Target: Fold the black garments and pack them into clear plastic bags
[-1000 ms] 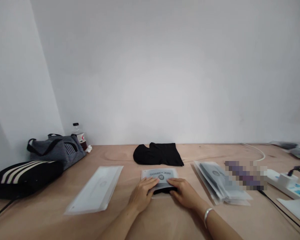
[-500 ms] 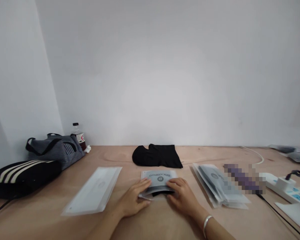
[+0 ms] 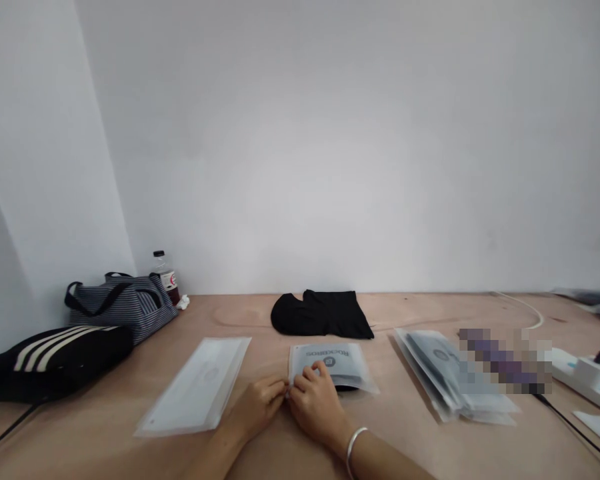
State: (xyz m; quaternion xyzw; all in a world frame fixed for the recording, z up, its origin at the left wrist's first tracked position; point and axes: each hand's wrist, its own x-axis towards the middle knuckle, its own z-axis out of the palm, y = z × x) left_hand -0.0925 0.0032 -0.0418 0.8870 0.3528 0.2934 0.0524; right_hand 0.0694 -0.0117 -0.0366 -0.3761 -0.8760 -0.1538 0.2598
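Observation:
A translucent printed bag [image 3: 353,367] with dark cloth inside lies in the middle of the table. At its near left corner, my left hand [image 3: 264,402] pinches the bag's edge. Right beside it, my right hand [image 3: 316,399] has its fingers closed on the same edge and covers part of the bag's front. The two hands almost touch. Behind the bag a folded black cloth [image 3: 323,315] lies flat. Flat translucent bags [image 3: 200,387] are on the left, and a stack of filled bags [image 3: 443,370] is on the right.
At the left are a black striped bag [image 3: 60,360], a striped handbag [image 3: 130,307] and a bottle [image 3: 167,277]. A blurred purple object [image 3: 503,363] with a cable and a white power strip [image 3: 580,380] are at the right. A wall stands behind the table [image 3: 230,313].
My right hand has moved left across the bag to its near left corner, beside my left hand. Both hands have closed on the edge. The view has shifted slightly.

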